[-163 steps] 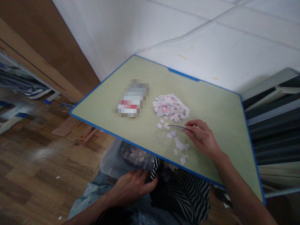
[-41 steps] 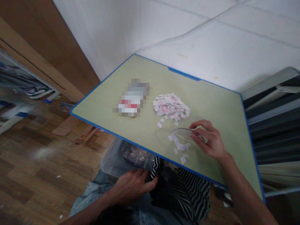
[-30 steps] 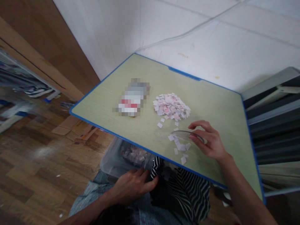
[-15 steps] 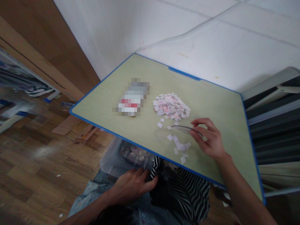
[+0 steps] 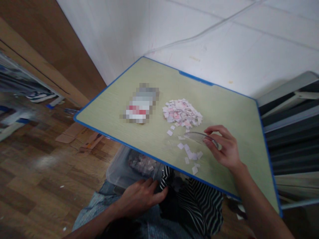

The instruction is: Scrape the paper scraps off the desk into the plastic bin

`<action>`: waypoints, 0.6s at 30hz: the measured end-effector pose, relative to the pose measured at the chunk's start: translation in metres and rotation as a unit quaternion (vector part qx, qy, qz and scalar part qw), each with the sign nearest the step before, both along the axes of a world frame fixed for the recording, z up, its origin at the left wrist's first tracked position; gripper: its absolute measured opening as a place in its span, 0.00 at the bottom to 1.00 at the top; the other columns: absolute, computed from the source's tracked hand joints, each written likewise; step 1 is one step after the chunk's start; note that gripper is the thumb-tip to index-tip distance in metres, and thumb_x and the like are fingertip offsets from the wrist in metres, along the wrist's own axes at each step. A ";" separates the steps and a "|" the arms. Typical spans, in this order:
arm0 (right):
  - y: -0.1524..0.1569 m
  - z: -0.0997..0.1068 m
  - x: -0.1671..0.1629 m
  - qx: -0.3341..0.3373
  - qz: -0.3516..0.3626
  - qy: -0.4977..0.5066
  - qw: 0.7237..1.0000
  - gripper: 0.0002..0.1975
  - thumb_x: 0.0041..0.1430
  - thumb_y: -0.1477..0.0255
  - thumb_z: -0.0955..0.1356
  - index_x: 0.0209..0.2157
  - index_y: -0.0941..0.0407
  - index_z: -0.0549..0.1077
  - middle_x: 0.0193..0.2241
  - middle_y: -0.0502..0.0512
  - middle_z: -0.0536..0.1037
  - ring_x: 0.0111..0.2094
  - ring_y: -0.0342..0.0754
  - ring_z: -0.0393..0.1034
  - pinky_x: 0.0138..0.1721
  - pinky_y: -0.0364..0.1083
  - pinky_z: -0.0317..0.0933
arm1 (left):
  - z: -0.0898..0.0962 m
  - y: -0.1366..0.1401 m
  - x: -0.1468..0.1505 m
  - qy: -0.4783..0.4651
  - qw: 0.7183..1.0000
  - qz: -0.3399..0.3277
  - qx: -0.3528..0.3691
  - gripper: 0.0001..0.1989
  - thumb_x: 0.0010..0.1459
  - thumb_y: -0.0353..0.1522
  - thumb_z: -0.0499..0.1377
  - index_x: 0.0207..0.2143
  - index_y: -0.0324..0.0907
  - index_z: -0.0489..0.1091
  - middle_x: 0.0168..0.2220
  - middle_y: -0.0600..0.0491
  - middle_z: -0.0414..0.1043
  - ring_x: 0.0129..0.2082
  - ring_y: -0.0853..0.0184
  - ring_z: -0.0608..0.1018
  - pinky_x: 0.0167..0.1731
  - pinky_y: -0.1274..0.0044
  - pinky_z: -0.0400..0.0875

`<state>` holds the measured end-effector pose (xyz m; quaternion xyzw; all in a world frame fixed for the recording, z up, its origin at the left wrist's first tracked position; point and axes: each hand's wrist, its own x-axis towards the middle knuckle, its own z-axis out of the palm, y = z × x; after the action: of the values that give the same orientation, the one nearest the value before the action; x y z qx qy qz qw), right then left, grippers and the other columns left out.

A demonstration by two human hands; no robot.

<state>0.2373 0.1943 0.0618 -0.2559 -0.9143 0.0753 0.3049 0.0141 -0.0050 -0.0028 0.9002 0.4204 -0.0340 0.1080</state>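
With the right hand [image 5: 224,147], pinched the tool [image 5: 196,135] between thumb and fingers; held it low over the worktop [image 5: 231,119], grey, partly see-through and bowed in a shallow arc; pointed the tip leftward, close beside a single bit [image 5: 181,137] of paper; could not tell whether touching it. Rested the left hand [image 5: 142,196] palm down, below the worktop's near edge and just beside the tub [image 5: 117,172]; bent the fingers loosely; could not tell whether gripping anything underneath.

Saw the heap [image 5: 183,113] of small white and pink paper squares near the middle of the worktop, beyond the tool and apart from it; found a few squares lying loose along the heap's near side; found more loose bits [image 5: 191,155] nearer the front edge, strung out in a ragged line to the left of the right hand, some overlapping; saw the packet [image 5: 139,104] left of the heap, too blurred to read, pale with a red band.

Made out small pale pieces inside the tub, too indistinct to name; noticed striped cloth [image 5: 204,202] under the near edge, cardboard [image 5: 68,132] on the floor [image 5: 37,166] to the left, and a white wall [image 5: 224,49] behind.
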 end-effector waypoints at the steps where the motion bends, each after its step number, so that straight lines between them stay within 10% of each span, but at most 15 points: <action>1: 0.000 0.001 0.000 -0.001 -0.003 0.001 1.000 0.02 0.52 0.77 0.64 0.27 0.57 0.69 0.33 0.57 0.70 0.35 0.48 0.66 0.34 0.50 0.61 | 0.000 0.000 0.000 0.000 1.000 -0.001 -0.003 0.24 0.56 0.25 0.50 0.55 0.45 0.49 0.34 0.48 0.67 0.29 0.64 0.71 0.22 0.78 0.65; 18: 0.001 -0.008 -0.004 -0.011 0.007 -0.043 0.999 0.02 0.54 0.75 0.64 0.30 0.56 0.69 0.36 0.58 0.70 0.36 0.48 0.66 0.35 0.51 0.60 | 0.003 0.001 0.001 -0.001 1.000 -0.001 -0.004 0.23 0.57 0.26 0.50 0.55 0.45 0.50 0.34 0.48 0.68 0.29 0.63 0.72 0.22 0.77 0.66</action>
<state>0.2329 0.1952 0.0541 -0.2555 -0.9275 0.0768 0.2618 0.0147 -0.0036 -0.0001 0.9000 0.4197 -0.0351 0.1123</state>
